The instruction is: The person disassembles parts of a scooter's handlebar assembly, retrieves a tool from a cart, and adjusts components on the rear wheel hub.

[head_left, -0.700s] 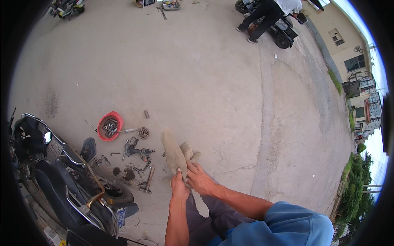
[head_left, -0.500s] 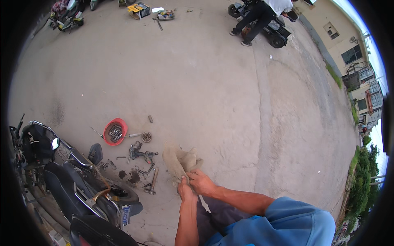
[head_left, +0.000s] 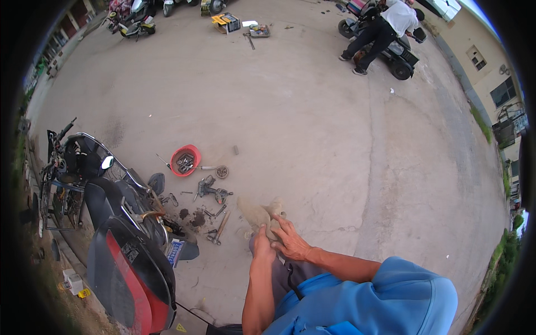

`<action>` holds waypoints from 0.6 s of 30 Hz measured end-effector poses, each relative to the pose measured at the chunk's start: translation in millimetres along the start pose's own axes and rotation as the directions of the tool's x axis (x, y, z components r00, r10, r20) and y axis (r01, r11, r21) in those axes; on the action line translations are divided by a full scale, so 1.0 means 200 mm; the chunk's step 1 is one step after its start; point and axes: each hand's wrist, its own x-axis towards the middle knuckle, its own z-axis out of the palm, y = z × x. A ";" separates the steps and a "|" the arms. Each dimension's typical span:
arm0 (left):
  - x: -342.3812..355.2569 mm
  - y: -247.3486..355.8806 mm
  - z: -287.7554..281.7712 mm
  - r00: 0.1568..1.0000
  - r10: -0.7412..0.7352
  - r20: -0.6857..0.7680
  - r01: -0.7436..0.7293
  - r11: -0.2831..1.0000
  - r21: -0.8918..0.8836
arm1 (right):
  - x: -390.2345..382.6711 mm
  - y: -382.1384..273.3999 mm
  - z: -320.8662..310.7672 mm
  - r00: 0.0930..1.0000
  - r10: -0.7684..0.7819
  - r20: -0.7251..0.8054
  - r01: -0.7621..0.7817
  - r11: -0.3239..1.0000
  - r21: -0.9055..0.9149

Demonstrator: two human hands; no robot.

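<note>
A limp tan cloth piece [head_left: 254, 214], much the colour of the ground, hangs in front of my knees; its exact kind is hard to make out. My left hand [head_left: 263, 245] is closed on its near edge, thumb on top. Just to the right, my right hand [head_left: 295, 243] lies against the cloth with its fingers stretched and apart. On the ground to the left are a power drill [head_left: 212, 191], a hammer [head_left: 223, 226] and some wrenches [head_left: 213, 213].
A red bowl [head_left: 186, 161] of metal parts and a small round tin [head_left: 222, 172] stand past the drill. Parked motorbikes [head_left: 131, 262] fill the left side. Farther off, a person in a white shirt [head_left: 391, 25] bends over a three-wheeler [head_left: 399, 58]; an open toolbox [head_left: 259, 30] lies at the back.
The view has swung left, so the scene sits farther right and the near motorbike shows more. My right hand's fingers have spread from their grip on the cloth.
</note>
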 end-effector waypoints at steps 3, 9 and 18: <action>-0.13 -0.07 -0.05 0.990 0.050 0.133 -0.048 0.999 -0.012 | 0.04 0.01 -0.04 0.991 0.046 0.122 -0.035 0.995 -0.096; -0.35 -0.13 -0.06 0.959 0.270 -0.090 -0.068 0.525 0.849 | -0.02 0.17 -0.05 0.954 -0.213 0.210 0.248 0.955 -0.162; -0.59 -0.33 -0.63 0.789 0.614 0.007 -0.475 0.603 0.641 | -0.13 0.50 -0.26 0.977 -0.004 0.214 0.098 0.896 -0.432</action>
